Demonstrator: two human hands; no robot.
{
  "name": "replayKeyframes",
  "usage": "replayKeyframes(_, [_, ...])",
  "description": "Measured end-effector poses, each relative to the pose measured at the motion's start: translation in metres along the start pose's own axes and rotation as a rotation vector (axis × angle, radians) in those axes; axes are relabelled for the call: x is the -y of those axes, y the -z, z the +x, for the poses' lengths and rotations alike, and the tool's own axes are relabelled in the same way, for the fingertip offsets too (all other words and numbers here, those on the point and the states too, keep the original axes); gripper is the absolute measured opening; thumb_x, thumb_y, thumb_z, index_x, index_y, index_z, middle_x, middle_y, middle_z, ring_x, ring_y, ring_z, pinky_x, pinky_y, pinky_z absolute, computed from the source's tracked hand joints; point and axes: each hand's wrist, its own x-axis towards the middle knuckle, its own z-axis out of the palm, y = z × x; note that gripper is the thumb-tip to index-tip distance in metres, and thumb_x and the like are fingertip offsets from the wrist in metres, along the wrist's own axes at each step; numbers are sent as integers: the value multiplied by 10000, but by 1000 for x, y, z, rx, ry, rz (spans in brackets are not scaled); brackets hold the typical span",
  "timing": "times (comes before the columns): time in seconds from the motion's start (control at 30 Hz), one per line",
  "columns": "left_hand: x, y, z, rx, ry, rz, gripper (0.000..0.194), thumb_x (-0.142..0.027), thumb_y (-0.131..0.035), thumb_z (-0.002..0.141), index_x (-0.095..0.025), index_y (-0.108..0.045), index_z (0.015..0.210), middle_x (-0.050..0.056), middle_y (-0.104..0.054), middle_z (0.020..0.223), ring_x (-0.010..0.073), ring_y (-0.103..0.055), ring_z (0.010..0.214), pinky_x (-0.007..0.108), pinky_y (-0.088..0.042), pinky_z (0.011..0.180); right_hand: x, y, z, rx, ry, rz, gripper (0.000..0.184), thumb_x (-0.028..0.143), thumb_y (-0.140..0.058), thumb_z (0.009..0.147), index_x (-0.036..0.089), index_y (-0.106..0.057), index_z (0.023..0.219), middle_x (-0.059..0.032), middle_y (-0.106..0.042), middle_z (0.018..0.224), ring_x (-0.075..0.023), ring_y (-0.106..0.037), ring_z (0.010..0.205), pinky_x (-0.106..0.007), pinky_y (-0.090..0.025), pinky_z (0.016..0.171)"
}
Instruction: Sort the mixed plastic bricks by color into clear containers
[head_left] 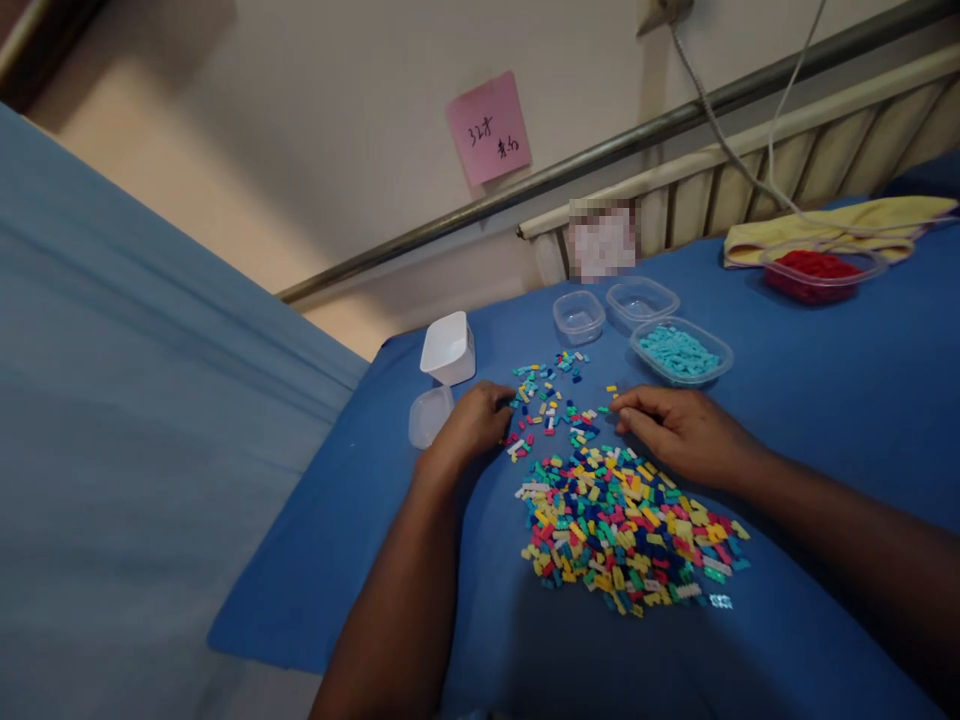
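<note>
A big heap of small plastic bricks in several colours [634, 530] lies on the blue cloth [825, 400], with a thinner scatter of bricks [547, 385] beyond it. My left hand [472, 425] rests knuckles-up at the scatter's left edge, fingers curled onto the small pieces. My right hand [679, 425] lies at the heap's far right, fingers bent together and fingertips pinching at a brick near the scatter. What either hand holds is too small to name.
Behind the scatter stand two clear tubs [579, 316] [643, 302] and a tub of light-blue bricks [681, 352]. A white tub [448, 348] and a clear lid [430, 415] sit at left. A tub of red bricks [817, 275] and yellow cloth [840, 232] lie far right.
</note>
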Motion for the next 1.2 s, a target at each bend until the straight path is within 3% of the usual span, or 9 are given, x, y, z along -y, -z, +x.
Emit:
replayKeyframes(0.1, [-8,-1,5,67,-7,27,225,-247,-580,918,-176,-790,962,44,-737,822,190,-645,709,291,-434,643,-1,0,0,3,3,-2,243,313,-562,1027,270,-790,1101,6,-839,944,-211,-783,846,-348,-547,759])
replayKeyframes(0.3, [-15,-8,14,17,30,122,221,-251,-571,945,-170,-772,897,47,-723,755,176,-623,649,295,-380,617,0,1,0,6,10,-3,243,312,-555,1029,270,-787,1087,9,-836,949,-209,-777,832,-343,-544,758])
replayKeyframes(0.5, [-17,-10,13,-22,100,131,175,-270,-608,951,-180,-757,934,64,-760,850,185,-645,701,284,-396,625,0,1,-1,11,15,15,242,311,-556,1028,267,-782,1104,0,-836,947,-216,-781,852,-344,-547,767])
replayKeyframes(0.7, [-17,-11,12,-51,99,142,178,-194,-611,884,-190,-724,1022,55,-761,911,194,-659,744,286,-409,638,-1,0,-1,2,18,7,246,307,-554,1027,267,-782,1110,-1,-831,946,-204,-758,799,-339,-531,736])
replayKeyframes(1.07, [-10,-5,5,-56,9,214,121,-187,-628,842,-204,-671,953,70,-731,958,214,-636,794,306,-406,664,0,0,1,-3,44,29,238,308,-568,1012,252,-793,1066,-30,-841,944,-224,-766,804,-352,-559,744])
replayKeyframes(1.2, [-2,-4,4,-68,62,114,176,-173,-621,829,-201,-705,981,57,-739,930,200,-649,788,283,-432,659,-1,-1,1,-7,30,36,241,303,-568,1010,250,-792,1084,-26,-841,937,-227,-774,820,-352,-559,756])
